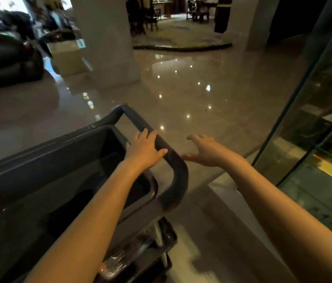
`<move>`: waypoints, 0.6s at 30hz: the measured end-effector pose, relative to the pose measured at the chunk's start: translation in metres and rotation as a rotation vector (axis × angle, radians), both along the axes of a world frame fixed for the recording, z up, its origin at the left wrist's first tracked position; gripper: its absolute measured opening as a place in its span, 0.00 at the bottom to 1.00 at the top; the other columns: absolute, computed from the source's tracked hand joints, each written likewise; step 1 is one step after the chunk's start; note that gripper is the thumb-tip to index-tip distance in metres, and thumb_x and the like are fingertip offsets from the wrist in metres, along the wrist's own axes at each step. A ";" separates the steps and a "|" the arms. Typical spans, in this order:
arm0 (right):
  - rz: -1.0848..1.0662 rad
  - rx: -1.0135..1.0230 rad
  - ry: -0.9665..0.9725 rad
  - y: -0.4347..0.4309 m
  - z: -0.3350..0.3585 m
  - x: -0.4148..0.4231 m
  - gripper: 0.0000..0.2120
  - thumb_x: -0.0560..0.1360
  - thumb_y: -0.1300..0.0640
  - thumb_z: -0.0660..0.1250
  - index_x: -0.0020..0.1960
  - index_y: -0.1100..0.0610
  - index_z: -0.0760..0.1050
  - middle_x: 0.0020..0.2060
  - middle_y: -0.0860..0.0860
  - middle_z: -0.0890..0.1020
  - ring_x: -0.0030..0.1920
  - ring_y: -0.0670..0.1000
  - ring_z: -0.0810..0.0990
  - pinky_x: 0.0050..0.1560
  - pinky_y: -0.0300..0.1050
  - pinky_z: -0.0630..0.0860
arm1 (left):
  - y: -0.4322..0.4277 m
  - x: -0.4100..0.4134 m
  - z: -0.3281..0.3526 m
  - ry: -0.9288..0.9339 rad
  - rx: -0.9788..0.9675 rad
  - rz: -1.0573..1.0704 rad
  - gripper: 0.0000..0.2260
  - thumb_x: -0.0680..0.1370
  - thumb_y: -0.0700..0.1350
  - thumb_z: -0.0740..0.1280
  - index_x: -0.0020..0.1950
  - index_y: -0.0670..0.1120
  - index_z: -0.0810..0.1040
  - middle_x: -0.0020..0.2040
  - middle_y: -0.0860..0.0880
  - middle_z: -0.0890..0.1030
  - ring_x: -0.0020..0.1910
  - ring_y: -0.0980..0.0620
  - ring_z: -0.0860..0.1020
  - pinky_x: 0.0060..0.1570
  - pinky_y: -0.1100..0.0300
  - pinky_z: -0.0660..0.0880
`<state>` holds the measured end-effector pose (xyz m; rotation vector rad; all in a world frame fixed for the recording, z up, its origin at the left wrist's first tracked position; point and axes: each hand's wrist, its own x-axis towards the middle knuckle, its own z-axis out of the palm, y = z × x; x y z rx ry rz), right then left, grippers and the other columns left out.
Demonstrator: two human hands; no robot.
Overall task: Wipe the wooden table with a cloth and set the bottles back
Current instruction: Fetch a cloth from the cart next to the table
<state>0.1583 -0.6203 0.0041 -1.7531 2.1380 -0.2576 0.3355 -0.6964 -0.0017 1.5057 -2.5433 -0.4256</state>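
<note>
Head camera first: we look down on two bare forearms reaching toward a grey service cart [38, 164] on a polished stone floor [181, 88]. Our left hand [145, 150] holds the cart's curved handle [176, 168], palm on the bar, thumb hooked over its top and fingers lying along its inner side. Our right hand [206, 150] grasps nothing. It hangs in the air just beside the handle's rounded corner, fingers spread and relaxed, apart from the bar.

Of the task's own things we see none. No wooden desk, no cloth and no bottles appear anywhere in the frame, so we cannot say where they are. The cart's upper tub is dark, and as far as we can make out it shows nothing inside. On the lower shelf something glossy [114, 262] catches the light, but it is too blurred for us to name.

Around us stand a pale pillar [104, 37], a glass wall [295, 111] at our right, and, well away across the floor, a carpeted area [181, 35] with dark chairs [153, 23].

We judge the task to be at a travelling stage. With the cart in hand and no desk near, neither wiping nor resetting bottles is under way here. Whether the wiping is already finished or has yet to begin, this view alone does not let us decide. What the frame does show is that no desk work is within reach right now.
</note>
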 end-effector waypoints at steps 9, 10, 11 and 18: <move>0.251 -0.118 -0.033 -0.043 0.002 0.127 0.33 0.73 0.40 0.65 0.72 0.53 0.61 0.69 0.55 0.66 0.70 0.58 0.62 0.67 0.55 0.65 | -0.015 0.147 -0.016 -0.008 0.046 0.232 0.34 0.76 0.59 0.62 0.75 0.54 0.48 0.78 0.45 0.47 0.76 0.41 0.45 0.71 0.37 0.49; 0.274 -0.101 -0.032 -0.047 0.000 0.139 0.33 0.73 0.41 0.65 0.72 0.53 0.60 0.69 0.55 0.67 0.70 0.58 0.62 0.67 0.55 0.65 | -0.014 0.161 -0.020 -0.014 0.056 0.257 0.34 0.76 0.59 0.62 0.75 0.54 0.47 0.78 0.45 0.47 0.76 0.41 0.45 0.71 0.37 0.49; 0.293 -0.085 -0.030 -0.050 -0.003 0.151 0.33 0.73 0.41 0.65 0.72 0.53 0.60 0.70 0.55 0.66 0.70 0.58 0.62 0.67 0.55 0.65 | -0.013 0.175 -0.025 -0.025 0.065 0.280 0.34 0.76 0.59 0.62 0.76 0.54 0.47 0.78 0.45 0.47 0.76 0.41 0.45 0.71 0.37 0.49; 0.400 0.009 -0.022 -0.063 -0.037 0.223 0.34 0.74 0.42 0.64 0.73 0.55 0.58 0.72 0.56 0.64 0.72 0.58 0.60 0.69 0.56 0.64 | 0.005 0.254 -0.055 -0.092 0.135 0.419 0.34 0.76 0.60 0.60 0.76 0.54 0.46 0.78 0.44 0.47 0.76 0.41 0.45 0.71 0.38 0.50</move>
